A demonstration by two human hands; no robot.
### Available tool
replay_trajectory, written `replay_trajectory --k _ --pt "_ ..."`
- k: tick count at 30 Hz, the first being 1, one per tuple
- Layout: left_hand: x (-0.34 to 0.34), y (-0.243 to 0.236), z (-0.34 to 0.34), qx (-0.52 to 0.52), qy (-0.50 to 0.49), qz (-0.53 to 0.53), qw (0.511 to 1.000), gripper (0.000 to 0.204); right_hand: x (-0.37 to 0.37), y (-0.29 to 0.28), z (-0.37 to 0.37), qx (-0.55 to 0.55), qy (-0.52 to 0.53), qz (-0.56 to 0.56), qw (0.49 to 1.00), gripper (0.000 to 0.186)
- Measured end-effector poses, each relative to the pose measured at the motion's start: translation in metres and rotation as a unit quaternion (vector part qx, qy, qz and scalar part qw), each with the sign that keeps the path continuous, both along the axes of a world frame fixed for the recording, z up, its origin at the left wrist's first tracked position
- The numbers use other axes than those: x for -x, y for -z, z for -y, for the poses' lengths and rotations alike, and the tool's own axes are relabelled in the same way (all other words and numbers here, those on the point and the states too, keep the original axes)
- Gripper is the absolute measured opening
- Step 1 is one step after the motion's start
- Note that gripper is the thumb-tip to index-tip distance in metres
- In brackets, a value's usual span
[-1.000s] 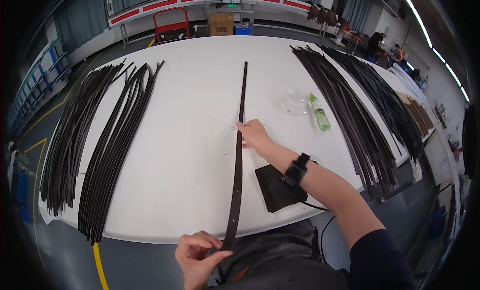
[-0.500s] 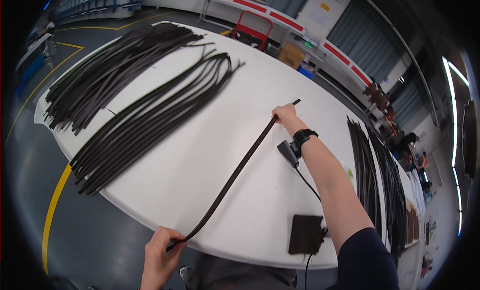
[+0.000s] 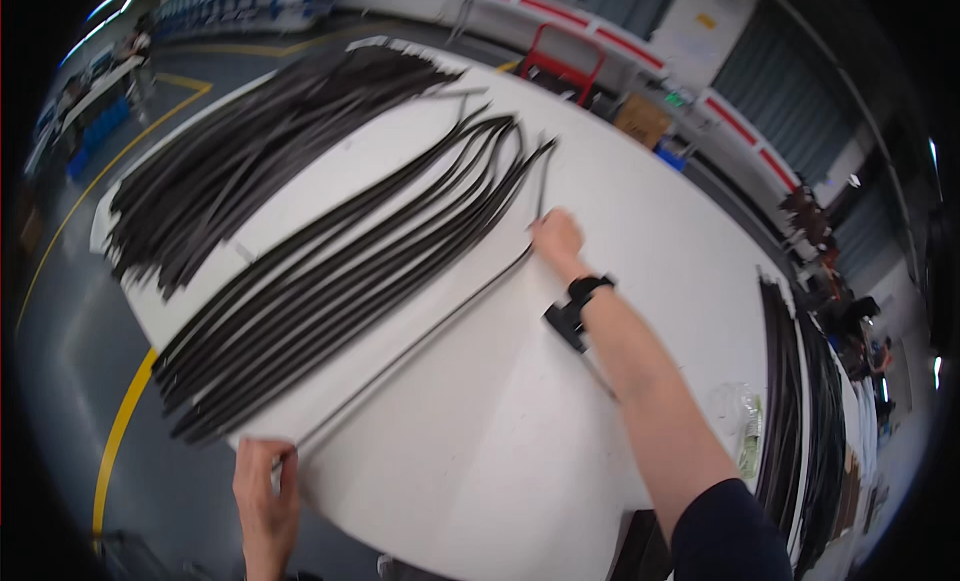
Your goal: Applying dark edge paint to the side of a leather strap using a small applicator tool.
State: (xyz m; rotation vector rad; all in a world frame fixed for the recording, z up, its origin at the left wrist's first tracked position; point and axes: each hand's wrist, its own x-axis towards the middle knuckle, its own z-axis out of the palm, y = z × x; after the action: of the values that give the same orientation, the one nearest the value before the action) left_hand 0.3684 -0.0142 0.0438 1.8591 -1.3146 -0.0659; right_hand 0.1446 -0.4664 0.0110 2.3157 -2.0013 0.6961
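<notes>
A long, thin dark strip (image 3: 440,327) is stretched at a slant over the white table (image 3: 480,471). My left hand (image 3: 265,496) pinches its near end at the table's front left edge. Farther off, my right hand (image 3: 558,243) grips it close to the far end, and a short tail sticks out beyond the fingers. Just left of this strip lies a row of similar dark strips (image 3: 340,291), side by side and curved at their far ends. On my right wrist is a black band (image 3: 590,289) with a small black device (image 3: 565,328) beside it.
A thick pile of dark strips (image 3: 250,141) covers the table's far left. To the right are a clear plastic bottle (image 3: 745,421) and more dark strips (image 3: 780,381). Beyond the table stand a red trolley (image 3: 565,73), a cardboard box (image 3: 642,119) and a blue bin (image 3: 670,159).
Both hands have carried the strip left, close to the row of strips. My left hand has moved left along the table edge. The view has also shifted.
</notes>
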Motion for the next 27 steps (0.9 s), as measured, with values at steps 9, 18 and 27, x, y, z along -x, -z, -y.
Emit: replay_trajectory --k 9,18,27 --pt "-0.026 0.014 0.011 -0.044 -0.105 0.078 0.991 0.021 -0.042 0.003 0.005 -0.011 -0.001 0.057 0.998 0.022" --pt "-0.032 0.022 0.008 -0.086 -0.165 0.092 0.978 0.026 -0.035 0.013 0.002 0.020 0.037 0.107 0.993 0.024" --pt "0.068 -0.028 -0.002 0.090 0.131 0.115 0.981 0.027 -0.018 -0.066 -0.147 0.200 -0.196 -0.005 0.960 0.007"
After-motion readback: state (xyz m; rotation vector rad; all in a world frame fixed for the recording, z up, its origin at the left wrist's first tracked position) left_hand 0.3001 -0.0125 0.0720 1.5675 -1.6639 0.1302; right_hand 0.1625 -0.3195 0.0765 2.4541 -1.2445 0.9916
